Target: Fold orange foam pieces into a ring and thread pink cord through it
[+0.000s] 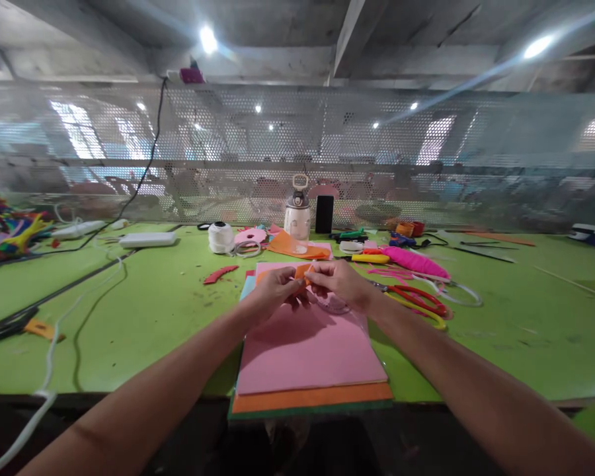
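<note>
A small orange piece [303, 271], which looks like felt or paper, is pinched between my two hands above a stack of coloured sheets. My left hand [279, 288] grips its left side with closed fingers. On its right side, the thumb and fingertips of my right hand [336, 280] close on it. Under both hands lies the pink top sheet [307, 360], with an orange sheet [312, 398] and a green one showing below its front edge. A clear round-edged protractor-like piece [333, 305] rests on the pink sheet, partly covered by my right hand.
Scissors with red and yellow handles [419, 301] lie to the right, near a magenta bundle [416, 262] and a yellow cutter [371, 258]. Behind stand a bottle [297, 221], a dark phone [324, 213] and a white thread spool [221, 238]. A white cable [54, 344] crosses the left side.
</note>
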The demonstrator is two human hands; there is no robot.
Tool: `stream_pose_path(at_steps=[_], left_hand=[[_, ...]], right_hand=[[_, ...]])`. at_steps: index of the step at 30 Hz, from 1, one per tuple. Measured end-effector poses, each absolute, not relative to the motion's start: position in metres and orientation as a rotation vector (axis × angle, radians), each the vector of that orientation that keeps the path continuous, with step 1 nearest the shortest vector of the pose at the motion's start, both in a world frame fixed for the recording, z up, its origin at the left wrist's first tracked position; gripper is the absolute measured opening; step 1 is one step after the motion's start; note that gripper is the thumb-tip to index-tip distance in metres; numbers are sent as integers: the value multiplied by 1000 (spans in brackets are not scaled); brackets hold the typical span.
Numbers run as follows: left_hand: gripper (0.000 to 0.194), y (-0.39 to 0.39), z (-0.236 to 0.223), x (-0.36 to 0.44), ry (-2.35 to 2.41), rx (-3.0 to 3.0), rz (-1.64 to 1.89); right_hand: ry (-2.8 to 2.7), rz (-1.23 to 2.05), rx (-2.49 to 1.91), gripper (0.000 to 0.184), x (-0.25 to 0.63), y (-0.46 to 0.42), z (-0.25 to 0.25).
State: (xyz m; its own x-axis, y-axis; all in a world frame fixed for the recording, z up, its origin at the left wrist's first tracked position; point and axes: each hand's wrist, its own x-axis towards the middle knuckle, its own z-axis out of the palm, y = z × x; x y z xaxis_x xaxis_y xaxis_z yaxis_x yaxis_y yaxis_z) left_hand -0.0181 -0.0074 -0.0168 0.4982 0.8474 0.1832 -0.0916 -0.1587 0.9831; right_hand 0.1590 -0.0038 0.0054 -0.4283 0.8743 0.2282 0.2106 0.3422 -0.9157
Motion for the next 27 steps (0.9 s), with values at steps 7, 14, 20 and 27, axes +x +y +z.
stream_pose_path(at_steps=[7, 14, 20, 27], left_hand=[[28, -10, -17, -19, 571, 1364, 833], [29, -11, -17, -18, 590, 1491, 939], [22, -13, -15, -19, 494, 1323, 922], [17, -9, -15, -20, 490, 1128, 923]], right_hand=[[-1888, 963, -952, 32, 158, -4, 6], [-1842, 1013, -936, 35, 157, -7, 8], [-1787, 1015, -828, 26, 158, -5, 7], [-1751, 998, -729, 17, 161, -2, 7]])
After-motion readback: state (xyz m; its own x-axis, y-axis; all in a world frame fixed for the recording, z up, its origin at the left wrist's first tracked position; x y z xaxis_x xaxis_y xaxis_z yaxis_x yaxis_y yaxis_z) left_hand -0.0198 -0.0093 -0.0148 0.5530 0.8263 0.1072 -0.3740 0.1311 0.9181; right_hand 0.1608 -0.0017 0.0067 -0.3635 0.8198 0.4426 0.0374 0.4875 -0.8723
